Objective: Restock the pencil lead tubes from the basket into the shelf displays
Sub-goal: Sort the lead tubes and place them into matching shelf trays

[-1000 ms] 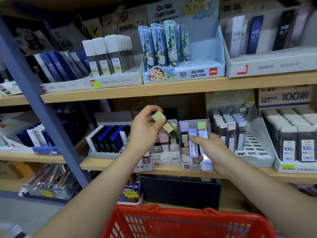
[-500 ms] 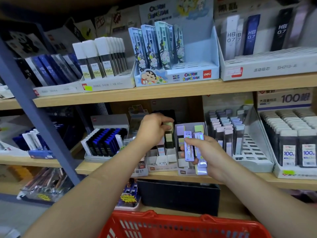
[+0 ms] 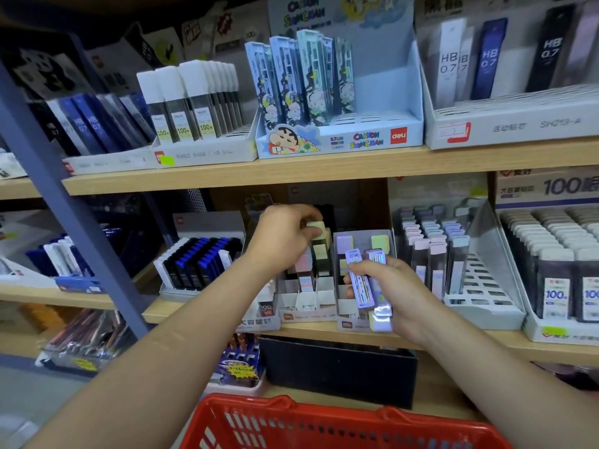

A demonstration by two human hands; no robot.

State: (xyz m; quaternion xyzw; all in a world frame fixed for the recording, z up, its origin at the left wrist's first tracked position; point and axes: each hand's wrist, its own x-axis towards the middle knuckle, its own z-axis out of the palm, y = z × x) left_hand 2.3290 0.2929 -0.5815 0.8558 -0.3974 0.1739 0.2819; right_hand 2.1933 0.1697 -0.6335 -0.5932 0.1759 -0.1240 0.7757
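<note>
My left hand pinches the pale green cap of a lead tube that stands upright in the back of a small grey display box on the middle shelf. My right hand grips a few purple lead tubes in front of the neighbouring display box, which holds purple- and green-capped tubes. The red basket sits at the bottom edge, below both arms; its inside is out of sight.
The wooden shelf above carries white-capped tubes, a cartoon-printed display and an HB 0.7 tray. A grey tiered tray and a 100-count box stand to the right, blue-capped tubes to the left. A blue steel post slants across the left.
My left hand has lowered the green-capped tube from a tilt in the air down into the display box, where it stands upright. My right hand has barely shifted with its purple tubes.
</note>
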